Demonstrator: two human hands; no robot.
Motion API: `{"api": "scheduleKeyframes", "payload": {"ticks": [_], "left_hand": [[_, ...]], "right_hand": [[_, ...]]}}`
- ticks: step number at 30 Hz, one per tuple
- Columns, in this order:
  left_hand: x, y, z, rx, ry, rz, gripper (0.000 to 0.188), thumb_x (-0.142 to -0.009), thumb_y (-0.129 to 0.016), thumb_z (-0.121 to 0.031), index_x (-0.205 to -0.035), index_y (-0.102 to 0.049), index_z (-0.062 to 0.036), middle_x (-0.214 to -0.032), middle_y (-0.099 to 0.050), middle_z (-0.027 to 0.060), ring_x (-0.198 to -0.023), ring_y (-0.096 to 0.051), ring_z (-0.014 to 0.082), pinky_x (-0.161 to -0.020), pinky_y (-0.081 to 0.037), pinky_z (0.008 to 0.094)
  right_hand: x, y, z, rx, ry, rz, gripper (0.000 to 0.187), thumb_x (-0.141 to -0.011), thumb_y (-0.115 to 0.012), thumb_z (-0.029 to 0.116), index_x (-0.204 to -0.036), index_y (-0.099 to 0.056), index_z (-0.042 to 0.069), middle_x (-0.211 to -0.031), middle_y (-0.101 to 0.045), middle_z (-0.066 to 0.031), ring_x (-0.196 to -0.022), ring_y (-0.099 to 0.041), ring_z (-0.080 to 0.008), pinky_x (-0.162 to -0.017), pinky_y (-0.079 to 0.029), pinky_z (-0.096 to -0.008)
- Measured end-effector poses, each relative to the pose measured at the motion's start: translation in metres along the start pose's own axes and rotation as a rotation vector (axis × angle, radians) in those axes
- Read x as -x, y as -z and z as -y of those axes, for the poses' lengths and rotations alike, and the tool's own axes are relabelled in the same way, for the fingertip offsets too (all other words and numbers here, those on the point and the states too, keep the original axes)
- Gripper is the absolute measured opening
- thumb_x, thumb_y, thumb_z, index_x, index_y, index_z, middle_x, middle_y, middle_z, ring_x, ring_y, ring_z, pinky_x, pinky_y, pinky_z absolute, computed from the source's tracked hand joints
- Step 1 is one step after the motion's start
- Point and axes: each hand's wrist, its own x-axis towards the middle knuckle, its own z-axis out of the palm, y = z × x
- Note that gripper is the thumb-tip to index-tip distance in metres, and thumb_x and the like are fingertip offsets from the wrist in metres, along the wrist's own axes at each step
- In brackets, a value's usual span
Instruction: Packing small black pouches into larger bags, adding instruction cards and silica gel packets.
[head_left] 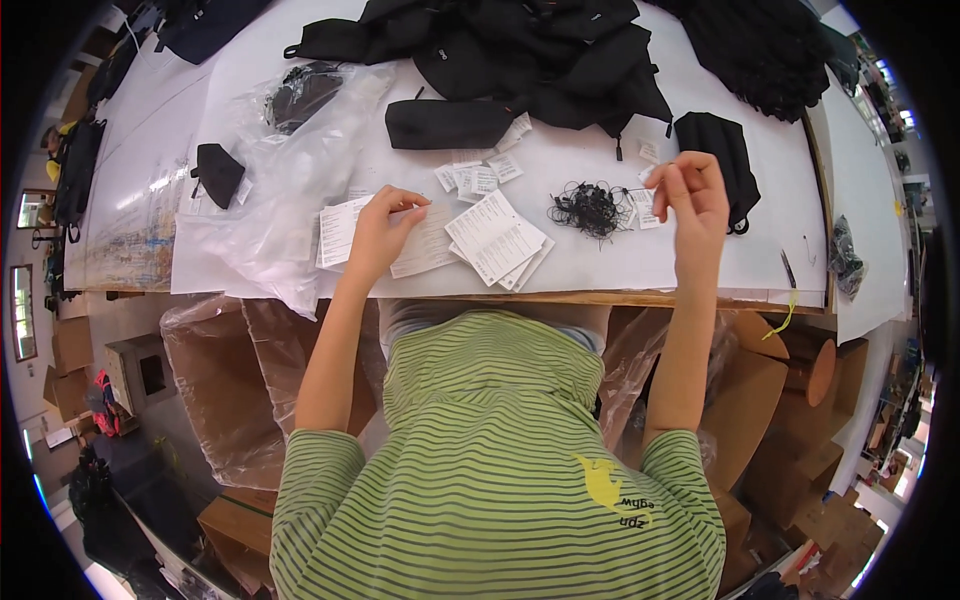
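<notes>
My left hand (383, 232) is closed in a pinch above printed paper cards; what its fingertips hold, if anything, is too small to tell. A stack of white printed cards (495, 240) lies fanned to its right, and another white card (343, 231) lies partly behind the wrist. My right hand (694, 200) is raised with thumb and fingers together, seemingly on a thin black string (630, 188). Beside its fingertips is a small white tag (645, 209). Between my hands sits a tangled heap of black strings (588, 208). Several small white tags (480, 180) lie beyond the cards.
Black fabric bags (540, 60) are piled across the far side, with a black pouch (447, 124) before them and another black bag (716, 160) at right. Clear plastic bags (275, 200) spread at left. Snips (788, 270) lie near the right edge. Cardboard boxes (740, 390) stand below the table.
</notes>
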Motion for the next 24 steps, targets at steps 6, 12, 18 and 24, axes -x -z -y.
{"api": "scheduleKeyframes", "payload": {"ticks": [6, 12, 18, 24], "left_hand": [[-0.01, 0.005, 0.005, 0.194, 0.139, -0.102, 0.014, -0.084, -0.063, -0.008, -0.097, -0.068, -0.0034, -0.087, -0.066, 0.0029, -0.074, -0.057, 0.01, -0.071, -0.045, 0.0245], [-0.017, 0.013, -0.011, 0.531, 0.142, -0.27, 0.02, -0.086, -0.061, -0.007, -0.104, -0.068, -0.005, -0.087, -0.066, 0.0015, -0.073, -0.058, 0.0071, -0.067, -0.045, 0.0204], [-0.009, -0.003, -0.072, 0.314, -0.022, -0.064, 0.02, -0.085, -0.06, -0.004, -0.104, -0.067, -0.0053, -0.094, -0.066, 0.0015, -0.076, -0.061, 0.01, -0.068, -0.048, 0.0222], [0.005, -0.029, -0.114, 0.213, -0.21, -0.039, 0.019, -0.083, -0.062, -0.001, -0.102, -0.065, -0.0055, -0.097, -0.067, 0.0066, -0.077, -0.065, 0.0155, -0.069, -0.052, 0.0261]], "right_hand": [[0.001, 0.001, 0.009, -0.052, -0.052, -0.058, 0.019, -0.091, -0.053, 0.005, -0.11, -0.05, 0.006, -0.069, -0.049, -0.0001, -0.057, -0.039, -0.0049, -0.052, -0.03, -0.0183], [0.015, -0.016, 0.016, 0.036, -0.133, 0.143, 0.026, -0.09, -0.052, 0.004, -0.115, -0.052, 0.007, -0.067, -0.047, 0.0017, -0.058, -0.039, -0.0042, -0.052, -0.03, -0.0183], [0.024, -0.057, 0.021, 0.175, -0.198, 0.445, 0.035, -0.087, -0.053, 0.003, -0.122, -0.048, 0.002, -0.065, -0.051, -0.0022, -0.058, -0.046, -0.0074, -0.057, -0.038, -0.0215], [0.026, -0.065, -0.021, 0.179, -0.432, 0.465, 0.02, -0.088, -0.053, 0.003, -0.107, -0.053, -0.002, -0.067, -0.058, -0.0052, -0.059, -0.053, -0.0089, -0.056, -0.043, -0.0237]]}}
